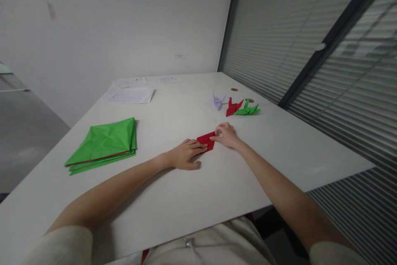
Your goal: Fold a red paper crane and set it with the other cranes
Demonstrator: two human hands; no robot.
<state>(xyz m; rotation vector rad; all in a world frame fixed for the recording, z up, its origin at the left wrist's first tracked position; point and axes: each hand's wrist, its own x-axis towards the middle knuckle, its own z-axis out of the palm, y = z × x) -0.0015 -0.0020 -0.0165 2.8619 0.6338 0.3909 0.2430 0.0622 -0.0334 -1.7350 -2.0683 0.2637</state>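
A small piece of folded red origami paper point(208, 140) lies on the white table in front of me. My left hand point(185, 153) rests palm down at its left end, the fingers stretched over the paper and the thumb apart from them. At the paper's upper right corner, my right hand point(227, 134) pinches the edge between thumb and index finger. Behind the hands stand three folded paper cranes: a lilac crane point(218, 101), a red crane point(233, 108) and a green crane point(248, 110). The red and green ones touch or overlap.
On the left lies a stack of creased paper sheets point(108, 139), mostly green with a red layer showing. Printed papers point(128, 95) are spread at the far left of the table point(173, 112). Window blinds point(263, 29) run along the right, near two cable holes.
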